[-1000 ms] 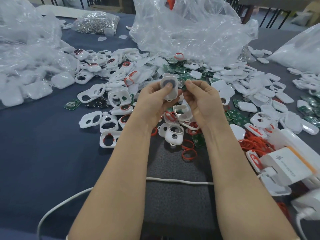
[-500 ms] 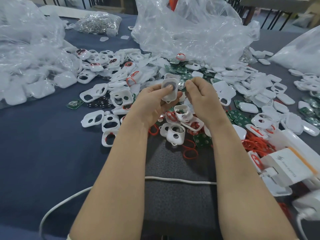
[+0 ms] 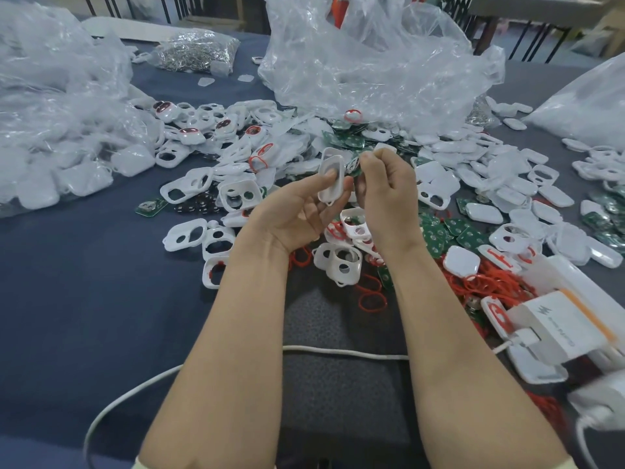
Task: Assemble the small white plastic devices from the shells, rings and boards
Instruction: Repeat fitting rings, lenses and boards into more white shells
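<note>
My left hand grips a white plastic shell upright between thumb and fingers, its hollow side facing me. My right hand pinches a small green board at its fingertips, right beside the shell's upper right edge. Under both hands lies a heap of white shells with oval holes, red rings and green boards on the dark blue table.
Crumpled clear plastic bags sit at the back, at the left and at the far right. A bag of small metal parts lies far back. A white box stands at the right, and a white cable crosses a grey mat near me.
My left hand has turned the shell more edge-on. My right hand has brought the green board closer to the shell's edge.
</note>
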